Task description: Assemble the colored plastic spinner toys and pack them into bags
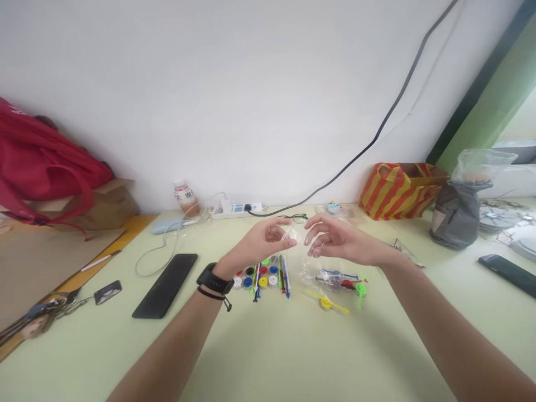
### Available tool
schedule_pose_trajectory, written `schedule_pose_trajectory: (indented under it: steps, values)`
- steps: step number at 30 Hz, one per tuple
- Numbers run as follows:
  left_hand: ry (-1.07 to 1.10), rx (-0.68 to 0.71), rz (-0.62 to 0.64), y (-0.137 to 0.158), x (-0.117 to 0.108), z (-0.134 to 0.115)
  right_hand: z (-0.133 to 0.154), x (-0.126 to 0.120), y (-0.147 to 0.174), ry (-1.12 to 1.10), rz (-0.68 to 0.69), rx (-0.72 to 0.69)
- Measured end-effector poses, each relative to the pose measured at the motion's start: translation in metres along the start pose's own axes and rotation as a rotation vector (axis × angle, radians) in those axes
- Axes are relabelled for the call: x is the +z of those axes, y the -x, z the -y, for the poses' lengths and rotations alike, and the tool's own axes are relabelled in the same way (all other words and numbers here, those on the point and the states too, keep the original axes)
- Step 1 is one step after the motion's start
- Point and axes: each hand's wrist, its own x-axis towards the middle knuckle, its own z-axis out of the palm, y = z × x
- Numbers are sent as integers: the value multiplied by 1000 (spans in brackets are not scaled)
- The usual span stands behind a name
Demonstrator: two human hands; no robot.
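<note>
My left hand (268, 239) pinches a crumpled clear plastic bag (291, 233) between thumb and fingers. Just right of it hovers my right hand (337, 240), its fingers curved and apart; I cannot tell whether the fingertips touch the plastic. Below the left hand, small round discs, among them a yellow disc (263, 282) and a blue disc (248, 282), lie in rows with thin coloured arrow-tipped sticks (285, 276). Under the right hand lies clear plastic with more coloured pieces (333, 278). A yellow arrow piece (329, 302) and a green piece (360, 290) rest nearby.
A black phone-like slab (166, 286) and keys (46, 315) lie to the left. At the wall are a bottle (186, 198), a power strip (237, 210) and glasses (296, 216). A striped bag (396, 191), a grey bag (454, 218) and a dark device (508, 273) are right.
</note>
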Motion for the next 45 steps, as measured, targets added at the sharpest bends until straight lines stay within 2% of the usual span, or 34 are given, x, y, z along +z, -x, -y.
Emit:
schedule_pose_trajectory:
  steps: [3, 6, 9, 17, 19, 23, 26, 29, 32, 34, 35, 38, 42, 43, 45]
  values:
    - [81, -26, 12, -3, -8, 9, -14, -4, -4, 87, -66, 45]
    - [69, -53, -46, -2, -19, 12, -24, -18, -4, 129, -187, 70]
    - [8, -60, -17, 2, -25, 8, -24, -27, -1, 110, -269, 52]
    - [-178, 17, 142, 5, -10, -17, -2, -3, -2, 167, -55, -37]
    - [-194, 1, 164, 5, -9, -17, -3, -1, -3, 168, -78, -59]
    - [-187, 2, 148, 7, -10, -19, -5, -5, -3, 105, -215, -74]
    - [-184, 59, 138, 8, -3, -25, -1, 1, -3, 72, -173, -73]
    - [-128, 19, 128, 7, 6, -26, 2, 9, -4, 59, -117, -81]
    - [-20, 10, 4, 2, 5, -20, 1, 9, -5, 49, -133, -50]
    - [30, 31, -134, 0, -1, -16, -1, 3, -3, 51, -201, -35]
    - [49, 29, -161, 0, -5, -14, -2, -1, -3, 53, -250, -41]
    - [101, 1, -90, 2, -11, -15, -1, -7, 0, 50, -314, -70]
    - [111, -41, 54, 5, -8, -20, 1, 0, -2, 77, -158, -71]
    - [99, -47, 60, 5, -6, -20, 1, 4, -3, 108, -174, -88]
    - [74, -47, 13, 3, -5, -17, 3, 11, -5, 221, -326, -146]
